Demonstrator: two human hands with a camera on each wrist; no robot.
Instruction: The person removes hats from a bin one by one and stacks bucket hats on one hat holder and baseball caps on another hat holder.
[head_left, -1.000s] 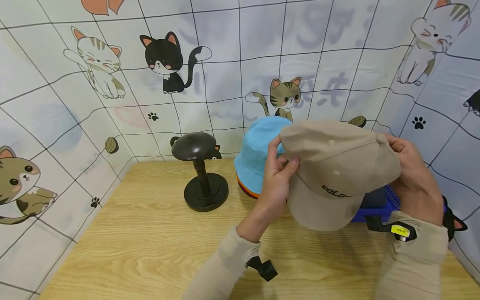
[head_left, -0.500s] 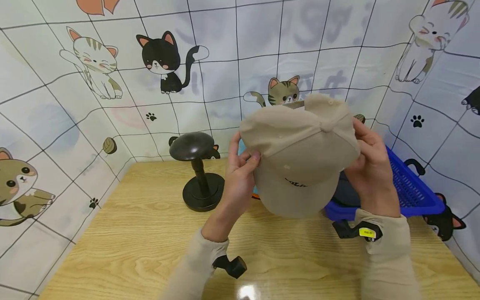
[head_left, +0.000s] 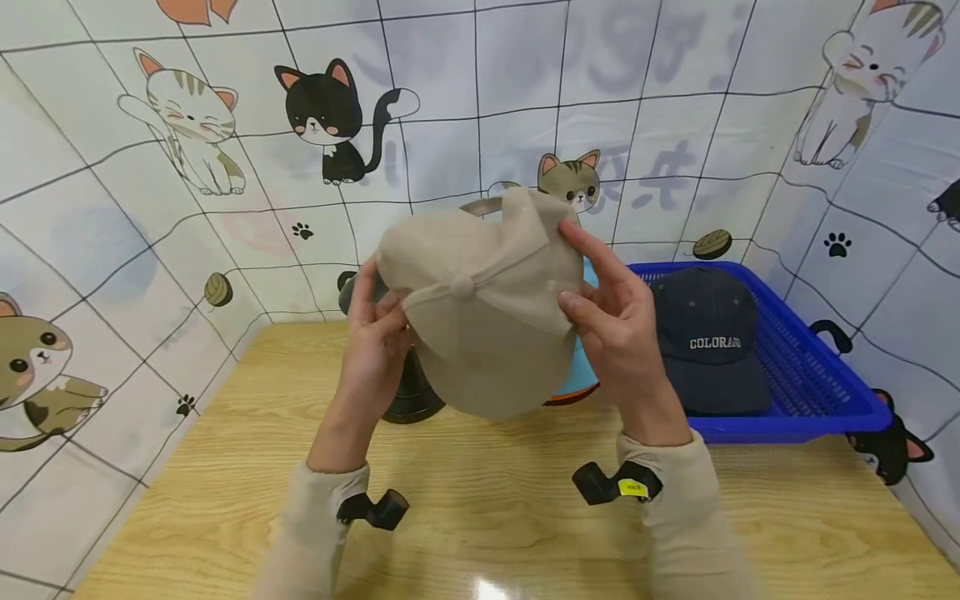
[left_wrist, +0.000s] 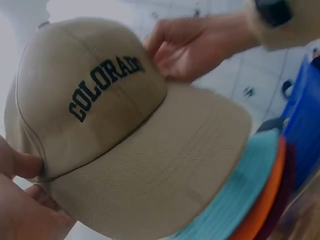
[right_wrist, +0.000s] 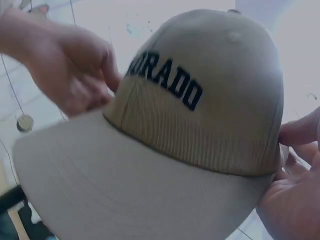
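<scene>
A beige baseball cap (head_left: 487, 325) is held up above the table between both hands, its brim toward the person. My left hand (head_left: 375, 342) pinches its left edge, thumb at the front. The right hand (head_left: 618, 333) grips the opposite edge with thumb and fingers. Dark lettering reading COLORADO shows across the cap's front (left_wrist: 95, 90) in the left wrist view; part of that word also appears in the right wrist view. Behind the cap, a black hat stand (head_left: 412, 396) is mostly hidden, with only its base and a bit of its top showing.
A blue plastic basket (head_left: 832, 375) at the right holds a dark cap (head_left: 705, 333) with white lettering. Stacked bucket hats, light blue on top (head_left: 581, 371), stand behind the right hand. A cat-print cloth (head_left: 465, 108) backs the wooden table (head_left: 480, 483).
Both hands have carried the beige cap leftward, from in front of the basket to in front of the hat stand. Its crown has turned, and the dark cap in the basket has come into view.
</scene>
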